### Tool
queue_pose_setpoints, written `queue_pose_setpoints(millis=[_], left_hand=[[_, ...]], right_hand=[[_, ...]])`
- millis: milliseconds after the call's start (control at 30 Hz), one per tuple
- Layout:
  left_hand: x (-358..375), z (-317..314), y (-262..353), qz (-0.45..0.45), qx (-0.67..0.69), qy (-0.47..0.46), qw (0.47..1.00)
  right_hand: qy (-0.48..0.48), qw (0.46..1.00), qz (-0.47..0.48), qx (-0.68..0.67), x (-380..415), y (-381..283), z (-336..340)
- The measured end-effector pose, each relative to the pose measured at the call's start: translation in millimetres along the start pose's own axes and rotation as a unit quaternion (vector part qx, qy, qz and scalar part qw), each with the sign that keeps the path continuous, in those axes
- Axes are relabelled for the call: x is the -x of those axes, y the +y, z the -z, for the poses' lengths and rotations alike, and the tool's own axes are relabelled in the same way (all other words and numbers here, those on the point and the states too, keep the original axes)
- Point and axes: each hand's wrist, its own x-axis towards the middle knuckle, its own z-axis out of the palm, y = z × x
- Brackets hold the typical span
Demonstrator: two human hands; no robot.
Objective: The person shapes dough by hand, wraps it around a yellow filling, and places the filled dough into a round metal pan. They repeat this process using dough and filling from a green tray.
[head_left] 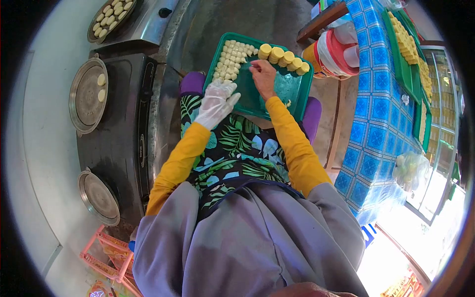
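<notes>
A green tray [292, 89] rests on my lap. Its left part holds several small pale dough rounds [231, 59]. Along its far edge lies a row of yellow discs [284, 58]. My right hand [263, 78], bare, rests on the tray floor just below that row, fingertips near the pale rounds. My left hand [216, 103] wears a clear plastic glove and hovers over the tray's near left corner, fingers spread and nothing in it.
A black stove [121, 119] stands at left with round pans: one [88, 94] holding two pale pieces, another [99, 197] lower down, and a far pan [111, 17] full of pieces. A blue tiled table [381, 114] at right carries green trays [403, 64] of yellow pieces. A bucket [332, 54] stands beyond my tray.
</notes>
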Motion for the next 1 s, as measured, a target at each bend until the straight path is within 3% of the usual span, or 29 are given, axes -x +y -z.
queue_pose_setpoints(millis=[67, 133, 300, 367, 400, 467, 533, 567, 600, 633, 667, 733, 867, 933, 967, 1000], left_hand=[[5, -3, 12, 0.016, 0.022, 0.027, 0.999], [8, -3, 12, 0.039, 0.041, 0.054, 0.997], [11, 5, 1, 0.079, 0.049, 0.047, 0.995], [10, 6, 4, 0.072, 0.041, 0.071, 0.994], [7, 5, 5, 0.072, 0.045, 0.070, 0.994], [7, -1, 8, 0.074, 0.022, -0.007, 0.997], [-1, -13, 20, 0.028, -0.035, -0.056, 0.997], [-4, -19, 27, -0.017, -0.100, -0.101, 0.990], [-6, -25, 35, -0.022, -0.099, -0.103, 0.989], [-10, -34, 44, -0.040, -0.142, -0.124, 0.981], [-13, -42, 52, -0.057, -0.185, -0.145, 0.970], [-17, -59, 54, -0.054, -0.193, -0.181, 0.963], [-23, -75, 61, -0.043, -0.157, -0.197, 0.967], [-24, -78, 63, -0.032, -0.158, -0.184, 0.970], [-21, -78, 66, -0.033, -0.158, -0.187, 0.969], [-23, -78, 68, -0.029, -0.167, -0.170, 0.971]], right_hand=[[-0.005, 0.999, 0.043, -0.010, -11, 7, -12], [-0.031, 0.970, 0.202, 0.136, -23, 14, -28], [0.011, 0.977, 0.159, 0.141, -21, 22, -40], [0.037, 0.997, -0.057, -0.031, 0, 4, -17], [0.037, 0.997, -0.058, -0.027, 7, -2, -1], [-0.002, 0.914, -0.313, -0.257, 27, -7, 31], [0.009, 0.916, -0.341, -0.210, 42, 6, 43], [0.002, 0.979, -0.198, -0.051, 51, 13, 47], [-0.008, 0.993, -0.045, 0.110, 61, 26, 49], [-0.019, 0.989, 0.005, 0.144, 65, 29, 52], [-0.017, 0.989, 0.006, 0.144, 68, 32, 55], [-0.094, 0.935, 0.094, 0.328, 73, 15, 68], [-0.094, 0.956, 0.071, 0.267, 62, 31, 79], [0.002, 0.928, 0.160, 0.335, 40, 18, 82], [0.003, 0.929, 0.157, 0.335, 32, 11, 79], [0.007, 0.907, 0.218, 0.360, 18, 5, 72]])
